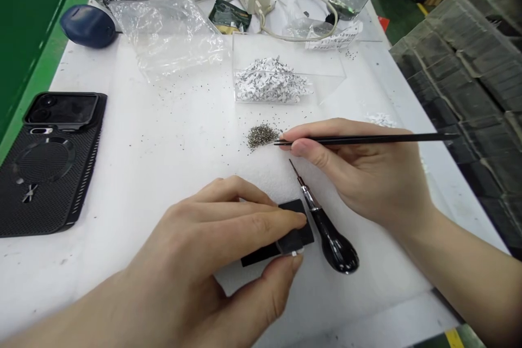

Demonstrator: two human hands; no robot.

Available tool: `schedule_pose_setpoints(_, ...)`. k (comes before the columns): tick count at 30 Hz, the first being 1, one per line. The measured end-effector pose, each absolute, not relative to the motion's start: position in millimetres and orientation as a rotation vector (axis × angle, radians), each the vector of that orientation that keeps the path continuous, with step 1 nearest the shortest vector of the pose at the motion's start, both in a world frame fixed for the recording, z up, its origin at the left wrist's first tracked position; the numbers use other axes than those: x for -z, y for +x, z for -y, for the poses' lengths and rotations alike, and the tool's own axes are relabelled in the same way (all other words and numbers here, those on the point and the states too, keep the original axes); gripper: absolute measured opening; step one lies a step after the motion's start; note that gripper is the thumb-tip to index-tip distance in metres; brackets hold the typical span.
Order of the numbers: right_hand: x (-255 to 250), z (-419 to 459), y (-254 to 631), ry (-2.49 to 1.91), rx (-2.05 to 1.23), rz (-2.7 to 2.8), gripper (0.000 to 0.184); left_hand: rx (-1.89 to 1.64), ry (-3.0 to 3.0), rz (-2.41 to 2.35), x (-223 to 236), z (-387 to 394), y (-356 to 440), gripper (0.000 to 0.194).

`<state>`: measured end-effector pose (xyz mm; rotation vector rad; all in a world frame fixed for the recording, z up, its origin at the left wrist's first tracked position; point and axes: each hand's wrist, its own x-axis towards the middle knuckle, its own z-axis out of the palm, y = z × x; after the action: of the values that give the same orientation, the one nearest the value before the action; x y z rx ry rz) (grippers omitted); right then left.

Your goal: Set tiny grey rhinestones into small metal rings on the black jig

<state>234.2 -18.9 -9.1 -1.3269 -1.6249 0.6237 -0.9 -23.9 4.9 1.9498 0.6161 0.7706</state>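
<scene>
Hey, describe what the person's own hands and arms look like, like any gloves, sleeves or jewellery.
The left hand and right hand are both ungloved, with slim fingers and no rings in view. The left forearm and right forearm are bare as far as the picture shows: no sleeve, watch or bracelet is visible.
</scene>
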Motion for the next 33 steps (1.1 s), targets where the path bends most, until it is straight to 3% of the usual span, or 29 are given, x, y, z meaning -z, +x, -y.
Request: schedule_pose_setpoints(33, 9.2, 18.7, 235.4, -1.365, -0.668, 1.589, 0.018, -0.748, 1.952, -0.577, -6.6, 19.9, 2.0, 0.034)
